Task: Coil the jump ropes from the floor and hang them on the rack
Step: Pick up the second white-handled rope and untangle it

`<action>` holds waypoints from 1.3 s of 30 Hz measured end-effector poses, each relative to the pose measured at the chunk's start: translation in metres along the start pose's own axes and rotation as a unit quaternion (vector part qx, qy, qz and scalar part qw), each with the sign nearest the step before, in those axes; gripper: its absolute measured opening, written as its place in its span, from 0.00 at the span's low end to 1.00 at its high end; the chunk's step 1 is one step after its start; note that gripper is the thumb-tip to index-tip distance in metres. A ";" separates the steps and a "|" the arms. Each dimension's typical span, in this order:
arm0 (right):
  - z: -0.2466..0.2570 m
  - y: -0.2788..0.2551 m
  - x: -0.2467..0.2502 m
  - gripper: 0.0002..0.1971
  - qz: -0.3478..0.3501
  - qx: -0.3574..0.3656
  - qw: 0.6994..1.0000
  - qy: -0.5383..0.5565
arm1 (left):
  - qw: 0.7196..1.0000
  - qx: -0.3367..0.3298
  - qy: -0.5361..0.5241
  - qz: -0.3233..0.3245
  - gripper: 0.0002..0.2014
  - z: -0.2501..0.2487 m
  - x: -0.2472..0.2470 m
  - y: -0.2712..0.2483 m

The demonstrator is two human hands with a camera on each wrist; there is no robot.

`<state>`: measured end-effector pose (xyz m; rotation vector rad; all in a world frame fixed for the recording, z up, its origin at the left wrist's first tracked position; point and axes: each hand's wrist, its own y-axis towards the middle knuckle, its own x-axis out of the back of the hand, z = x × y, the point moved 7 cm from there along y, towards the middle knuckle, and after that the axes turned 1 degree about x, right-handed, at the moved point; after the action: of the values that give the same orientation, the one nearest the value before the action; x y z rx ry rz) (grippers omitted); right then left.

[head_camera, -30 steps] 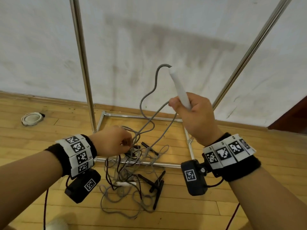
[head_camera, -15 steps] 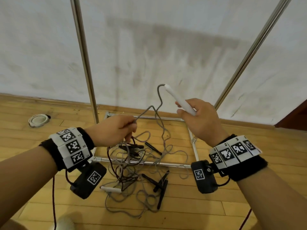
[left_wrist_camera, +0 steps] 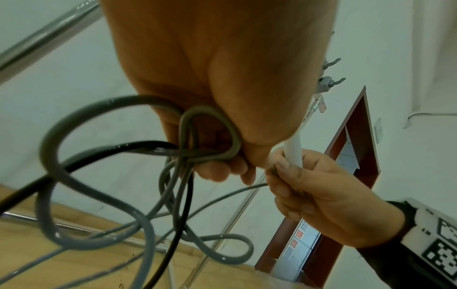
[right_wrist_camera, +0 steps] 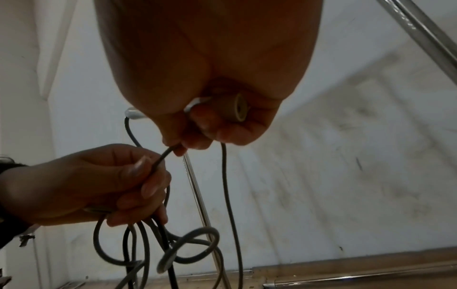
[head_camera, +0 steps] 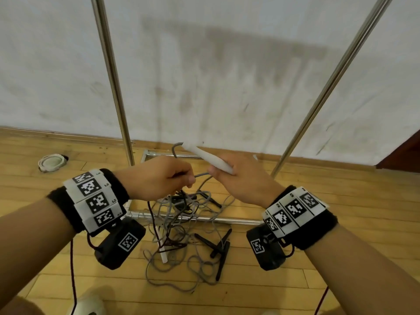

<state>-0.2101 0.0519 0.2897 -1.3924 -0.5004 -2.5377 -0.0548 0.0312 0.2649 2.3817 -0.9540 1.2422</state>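
My right hand [head_camera: 236,176] grips the white handle [head_camera: 205,156] of a grey jump rope and also pinches a stretch of the grey cord [right_wrist_camera: 170,151] under it. My left hand [head_camera: 168,178] is closed on loops of the grey cord [left_wrist_camera: 210,136], with a black cord [left_wrist_camera: 138,146] caught among them. The two hands are nearly touching, in front of the rack. Below them a tangle of grey and dark ropes [head_camera: 181,237] lies on the wooden floor, with black handles [head_camera: 221,248] and a second white handle [head_camera: 163,253]. The chrome rack's uprights [head_camera: 113,78] rise behind; its top is out of view.
The rack's base frame [head_camera: 197,220] lies on the floor under the tangle, close to the white wall. A round white object [head_camera: 51,162] sits on the floor at the left. A dark red door frame [head_camera: 406,153] stands at the right. Hooks [left_wrist_camera: 331,82] show high up in the left wrist view.
My right hand has come down and left with the white handle. My left hand has risen from the pile to meet it, drawing grey cord up off the floor.
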 end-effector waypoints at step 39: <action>-0.021 0.004 0.023 0.14 -0.106 -0.040 0.983 0.142 | 0.994 0.015 -0.102 -0.035 0.04 0.011 0.003 -0.008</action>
<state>-0.2371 0.0399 0.2994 -1.0208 -0.5230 -2.8951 -0.0414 0.0297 0.2612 2.5802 -0.9062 1.0094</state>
